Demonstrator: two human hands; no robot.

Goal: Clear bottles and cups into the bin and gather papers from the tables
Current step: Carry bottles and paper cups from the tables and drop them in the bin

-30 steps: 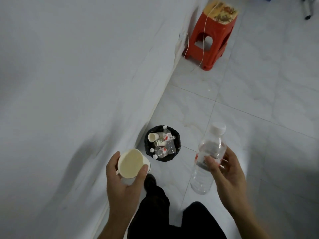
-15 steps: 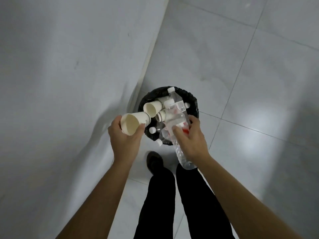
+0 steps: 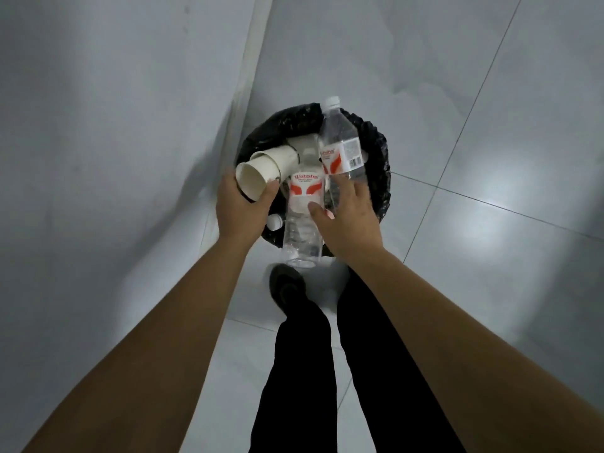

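While both arms reach down over the bin (image 3: 380,152), the left hand (image 3: 240,210) grips a paper cup (image 3: 251,181), thumb and fingers wrapped round its rim, mouth tipped toward the camera. That cup sits right at the bin's left edge, touching a second cup (image 3: 281,156) that lies on its side in the rubbish. The right hand (image 3: 348,217) is spread, fingers loose, palm down over the bin's near side and holding nothing; its thumb touches the label of a clear bottle (image 3: 302,220) with red and white print. That bottle leans across the near rim, its base poking out over the floor (image 3: 490,125) toward the person's legs, its neck buried among the rubbish. Another bottle (image 3: 340,148) of the same kind lies tilted across the far side, white cap (image 3: 331,102) jutting past the rim. Black liner bunches round the bin's edge. The bin stands on pale floor tiles hard against the wall (image 3: 114,125) on the left. Below, dark trousers and one shoe (image 3: 286,286) show just short of the bin.
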